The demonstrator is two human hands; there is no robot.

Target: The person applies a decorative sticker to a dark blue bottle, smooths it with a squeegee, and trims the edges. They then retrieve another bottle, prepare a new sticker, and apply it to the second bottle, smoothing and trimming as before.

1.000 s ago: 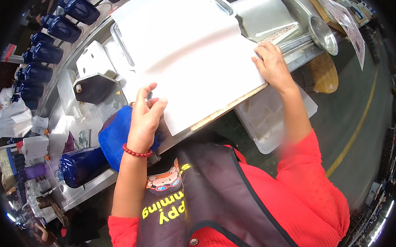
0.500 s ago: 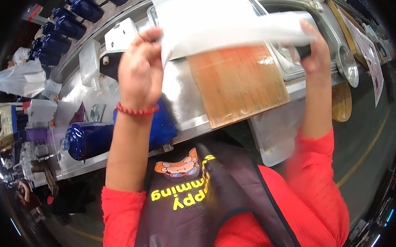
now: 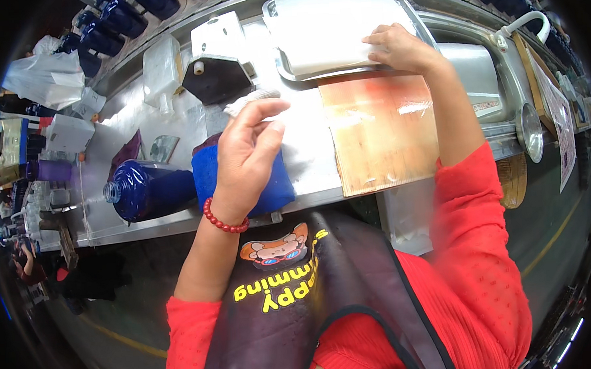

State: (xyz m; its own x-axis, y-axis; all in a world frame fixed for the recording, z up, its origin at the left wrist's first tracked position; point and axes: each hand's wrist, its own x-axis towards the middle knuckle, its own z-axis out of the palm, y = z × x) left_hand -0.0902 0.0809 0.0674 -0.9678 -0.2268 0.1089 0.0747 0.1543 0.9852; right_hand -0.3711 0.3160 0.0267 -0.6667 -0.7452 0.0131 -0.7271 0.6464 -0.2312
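Note:
My right hand [image 3: 402, 48] rests, fingers spread, on a white sheet [image 3: 330, 25]. That sheet lies over a metal-rimmed tray [image 3: 288, 72] at the far side of the counter. My left hand [image 3: 248, 153] is raised over a blue cloth [image 3: 279, 185], its fingers loosely bent and the thumb apart, with nothing visible in its grasp. Just beyond those fingertips lies a crumpled white wad [image 3: 254, 98]. Between my two hands sits a brown board [image 3: 383, 136], shiny and wet-looking, on the steel counter [image 3: 310, 140].
A dark blue bottle [image 3: 152, 192] lies on its side at left. Behind it stand a black angular block [image 3: 217, 83], a white holed block [image 3: 217, 35] and a clear box [image 3: 162, 64]. At right are a sink with a faucet [image 3: 526, 22] and a round metal dish [image 3: 529, 132].
The white sheet, held up between both hands, has come down onto the tray. My left hand has let go and drawn down nearer me; my right now lies on the sheet.

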